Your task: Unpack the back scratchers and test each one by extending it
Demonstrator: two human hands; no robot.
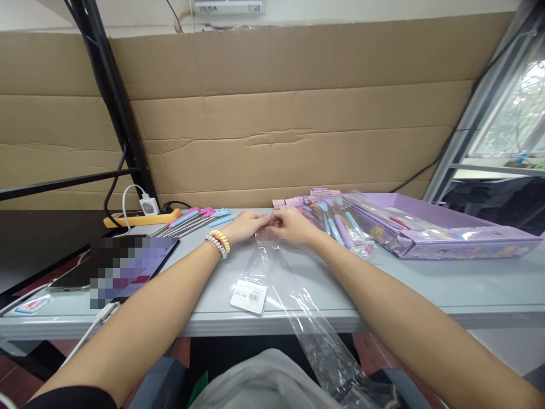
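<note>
My left hand (247,225) and my right hand (291,225) meet over the middle of the table, fingertips pinched together at the top end of a clear plastic bag (304,307). From there the long bag trails toward me and hangs over the table's front edge. A white card with a barcode (248,296) lies near that edge, beside the bag. To the left of my left hand lie several back scratchers (196,218) with pink and blue hand-shaped ends and metal rods. Several bagged ones with blue and purple handles (340,224) lie right of my right hand.
A purple open box (460,241) with plastic-wrapped items stands on the right of the table (409,289). On the left are a tablet (145,261), a yellow power strip (142,218) with a white charger, and cables. Cardboard (293,113) backs the table.
</note>
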